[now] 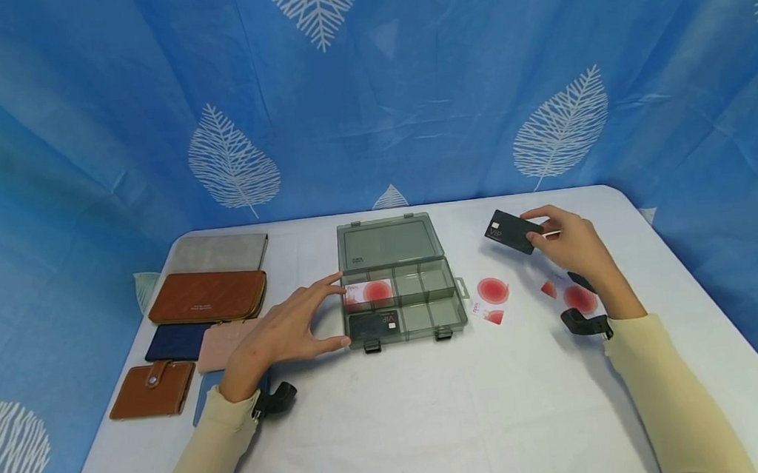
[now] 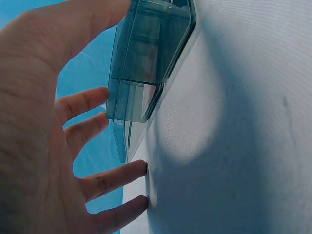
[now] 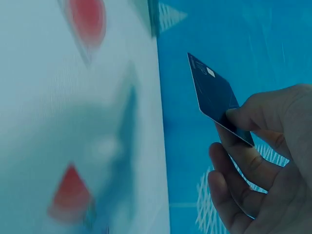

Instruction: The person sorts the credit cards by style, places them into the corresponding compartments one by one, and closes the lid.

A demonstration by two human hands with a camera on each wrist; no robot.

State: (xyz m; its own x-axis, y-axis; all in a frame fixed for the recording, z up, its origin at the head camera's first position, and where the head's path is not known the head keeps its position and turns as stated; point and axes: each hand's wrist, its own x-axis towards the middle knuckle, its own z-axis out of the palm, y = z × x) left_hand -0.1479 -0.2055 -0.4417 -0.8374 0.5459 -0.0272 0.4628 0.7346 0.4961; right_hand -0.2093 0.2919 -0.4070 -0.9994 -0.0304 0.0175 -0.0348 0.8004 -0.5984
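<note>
An open smoke-grey organiser box point(image 1: 418, 304) stands mid-table with its lid point(image 1: 389, 241) laid back. Its left compartments hold a white card with a red disc point(image 1: 370, 291) and a black VIP card point(image 1: 374, 324). My left hand point(image 1: 318, 317) spans the box's left end with straight fingers, thumb at the front corner; the left wrist view shows the box corner point(image 2: 146, 63) against that hand point(image 2: 44, 126). My right hand point(image 1: 540, 233) pinches another black card point(image 1: 511, 231) in the air right of the box. The right wrist view shows that card point(image 3: 214, 95) pinched between thumb and fingers point(image 3: 243, 146).
Loose white cards with red marks point(image 1: 492, 291) point(image 1: 577, 296) lie on the white tablecloth right of the box. Several wallets line the left side: grey point(image 1: 220, 253), brown point(image 1: 208, 296), navy point(image 1: 176, 341), pink point(image 1: 223, 345), small brown point(image 1: 153, 390). A blue leaf-print curtain hangs behind.
</note>
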